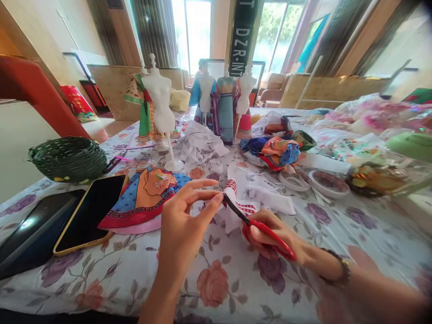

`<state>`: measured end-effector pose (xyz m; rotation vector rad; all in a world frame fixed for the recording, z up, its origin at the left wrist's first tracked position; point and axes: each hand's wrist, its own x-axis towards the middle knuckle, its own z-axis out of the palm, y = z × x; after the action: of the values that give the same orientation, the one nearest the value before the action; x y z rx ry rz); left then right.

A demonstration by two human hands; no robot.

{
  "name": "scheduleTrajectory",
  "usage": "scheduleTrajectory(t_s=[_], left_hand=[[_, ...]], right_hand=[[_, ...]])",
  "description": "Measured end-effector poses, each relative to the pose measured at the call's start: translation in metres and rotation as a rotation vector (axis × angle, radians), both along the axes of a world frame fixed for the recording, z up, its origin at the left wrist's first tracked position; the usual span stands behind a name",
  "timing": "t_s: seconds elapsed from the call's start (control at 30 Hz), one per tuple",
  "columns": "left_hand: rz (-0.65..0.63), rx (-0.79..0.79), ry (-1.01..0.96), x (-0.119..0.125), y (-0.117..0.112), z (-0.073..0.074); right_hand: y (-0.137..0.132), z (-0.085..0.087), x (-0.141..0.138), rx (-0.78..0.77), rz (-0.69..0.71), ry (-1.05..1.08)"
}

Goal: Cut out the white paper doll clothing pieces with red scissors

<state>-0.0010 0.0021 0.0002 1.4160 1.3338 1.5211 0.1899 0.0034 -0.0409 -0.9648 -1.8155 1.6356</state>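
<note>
My left hand (187,216) pinches the edge of a small white cloth piece with red striped trim (236,191), thumb and forefinger closed on it, the other fingers stretched out. My right hand (270,236) grips red-handled scissors (259,227), whose dark blades reach up to the cloth beside my left fingertips. Both hands work low over a floral tablecloth (216,283). A colourful blue, orange and red doll garment (145,198) lies flat just left of my left hand.
Two phones (87,213) lie at the left, behind them a green woven basket (69,157). White mini mannequins (162,103), some dressed (225,108), stand at the back. Fabric scraps (276,150), tape rolls (329,182) and bags crowd the right side.
</note>
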Motion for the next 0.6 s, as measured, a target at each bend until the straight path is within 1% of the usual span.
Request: scheduleTrajectory(t_s=[0.13, 0.23, 0.4, 0.6], left_hand=[[-0.005, -0.006, -0.018, 0.0, -0.0005, 0.0004], [-0.006, -0.001, -0.015, -0.0002, -0.0002, 0.0], [-0.013, 0.007, -0.017, -0.0001, 0.0013, -0.001], [-0.038, 0.037, -0.04, -0.0015, 0.0019, -0.0036]], right_hand=[[-0.0008, 0.005, -0.0027, -0.081, -0.051, 0.05], [-0.0018, 0.0074, -0.0043, -0.108, -0.065, 0.073], [-0.0029, 0.008, -0.0051, -0.103, -0.063, 0.068], [-0.0003, 0.0015, -0.002, -0.099, -0.047, 0.046]])
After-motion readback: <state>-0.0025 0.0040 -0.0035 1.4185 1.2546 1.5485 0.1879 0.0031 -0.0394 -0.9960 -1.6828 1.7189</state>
